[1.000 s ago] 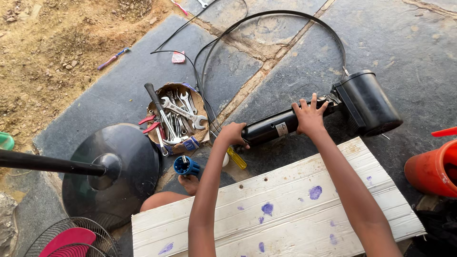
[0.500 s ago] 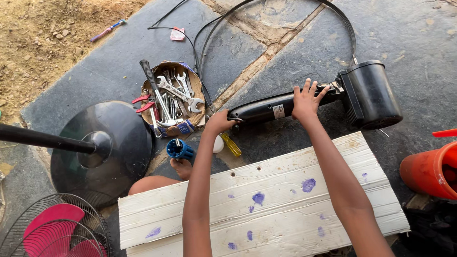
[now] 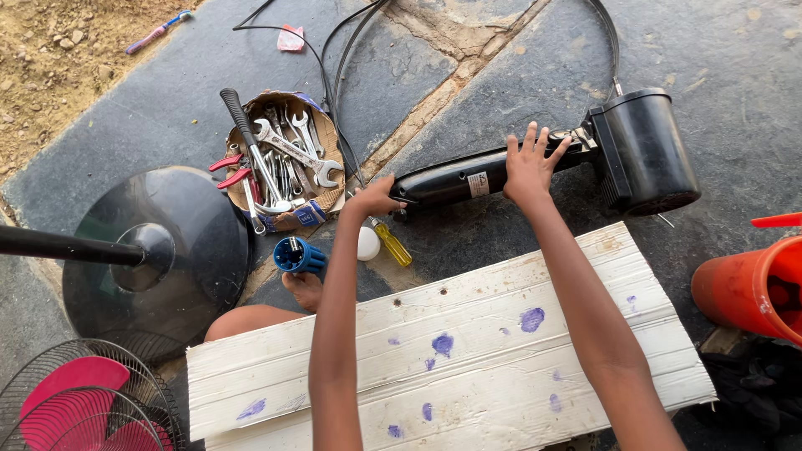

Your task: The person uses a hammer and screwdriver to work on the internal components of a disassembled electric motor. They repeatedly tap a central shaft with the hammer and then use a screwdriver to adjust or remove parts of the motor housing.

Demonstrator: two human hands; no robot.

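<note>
- Black fan neck tube (image 3: 468,177) lying on the dark stone floor (image 3: 518,75), beyond the far long edge of the white plank board (image 3: 468,351) – long axis nearly left-right, right end tilted slightly away, pointing into the black motor housing (image 3: 647,150).
- Left hand (image 3: 376,199) clasped around the tube's left end, fingers curled onto it.
- Right hand (image 3: 528,167) pressed flat on top near the housing end, fingers spread, not curled.
- Yellow-handled screwdriver (image 3: 391,242) on the floor just below the left hand.
- Cardboard tray of wrenches (image 3: 284,159) left of the tube; black round fan base (image 3: 159,250) further left.
- Versus half a second back – same hold on both ends, tube roughly in the same lie, view shifted a little.
</note>
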